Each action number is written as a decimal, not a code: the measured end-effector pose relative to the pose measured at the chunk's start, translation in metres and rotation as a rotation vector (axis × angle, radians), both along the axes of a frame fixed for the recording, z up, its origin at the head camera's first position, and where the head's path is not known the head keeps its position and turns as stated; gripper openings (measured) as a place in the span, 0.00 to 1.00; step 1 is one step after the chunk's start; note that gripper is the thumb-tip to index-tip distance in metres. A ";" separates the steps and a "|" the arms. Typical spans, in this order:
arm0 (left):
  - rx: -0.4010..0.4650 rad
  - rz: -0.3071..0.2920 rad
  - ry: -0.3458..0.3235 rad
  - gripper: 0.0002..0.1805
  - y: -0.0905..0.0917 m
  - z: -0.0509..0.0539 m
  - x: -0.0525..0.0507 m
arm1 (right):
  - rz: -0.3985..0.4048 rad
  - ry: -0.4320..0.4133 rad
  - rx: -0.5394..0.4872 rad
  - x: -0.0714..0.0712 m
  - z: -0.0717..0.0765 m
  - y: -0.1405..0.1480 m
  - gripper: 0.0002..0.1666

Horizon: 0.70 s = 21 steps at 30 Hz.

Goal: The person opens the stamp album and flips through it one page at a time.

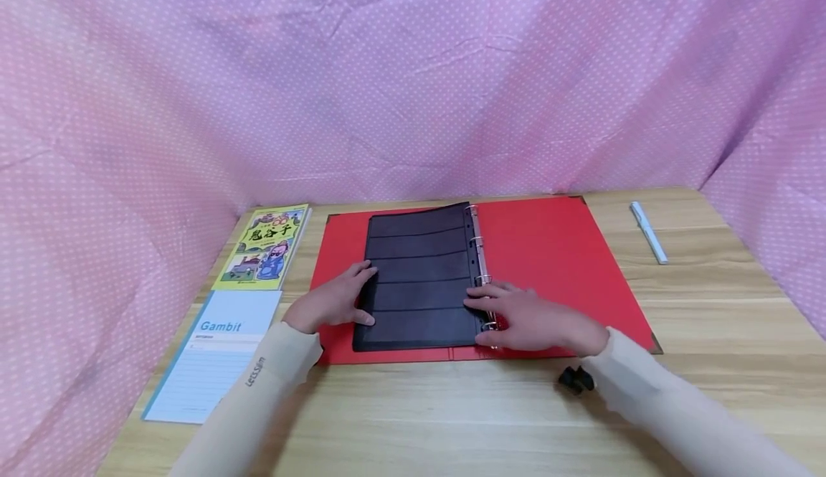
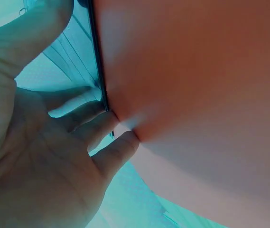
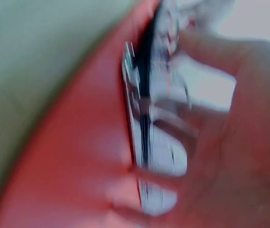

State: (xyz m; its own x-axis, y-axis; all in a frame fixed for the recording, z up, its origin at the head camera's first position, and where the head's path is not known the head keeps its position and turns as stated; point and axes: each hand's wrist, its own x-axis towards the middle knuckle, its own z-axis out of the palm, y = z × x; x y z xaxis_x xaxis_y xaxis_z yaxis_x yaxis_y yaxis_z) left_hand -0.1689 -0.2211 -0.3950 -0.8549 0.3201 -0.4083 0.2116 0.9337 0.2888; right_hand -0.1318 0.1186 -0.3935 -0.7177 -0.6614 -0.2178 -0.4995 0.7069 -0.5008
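A red ring binder (image 1: 555,262) lies open on the wooden table. Black pocket pages (image 1: 419,270), divided into horizontal strips, lie over its left cover, their right edge along the metal rings (image 1: 479,244). My left hand (image 1: 332,299) rests at the left edge of these pages, thumb and fingers spread. In the left wrist view its fingertips touch the red cover beside the dark page edge. On the right, my right hand (image 1: 529,318) lies over the lower rings and the pages' edge with fingers extended. The right wrist view is blurred, and that hand's exact contact is unclear.
To the left lie a yellow comic-style book (image 1: 263,247) and a blue-and-white "Gambit" notebook (image 1: 219,351). A light blue pen (image 1: 648,232) is at the far right. Small black objects (image 1: 576,379) sit beside the right wrist. A pink dotted cloth (image 1: 413,90) hangs behind the table.
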 end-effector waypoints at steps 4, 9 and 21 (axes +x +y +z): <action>-0.031 -0.025 0.017 0.53 0.001 0.001 0.000 | 0.038 -0.067 -0.067 -0.007 0.005 0.028 0.32; -0.038 -0.035 0.030 0.52 0.001 0.002 0.003 | -0.087 -0.046 -0.043 -0.011 0.006 0.068 0.29; -0.032 -0.030 0.032 0.51 0.001 0.001 0.005 | -0.360 0.039 0.004 -0.018 -0.001 0.130 0.43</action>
State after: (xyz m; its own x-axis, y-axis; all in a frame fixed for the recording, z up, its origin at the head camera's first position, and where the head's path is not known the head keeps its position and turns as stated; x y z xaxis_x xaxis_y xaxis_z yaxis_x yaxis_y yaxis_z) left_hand -0.1638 -0.2199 -0.3942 -0.8581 0.3329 -0.3909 0.2481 0.9354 0.2519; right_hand -0.1495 0.2486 -0.3943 -0.9122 -0.3643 -0.1875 -0.2373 0.8428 -0.4830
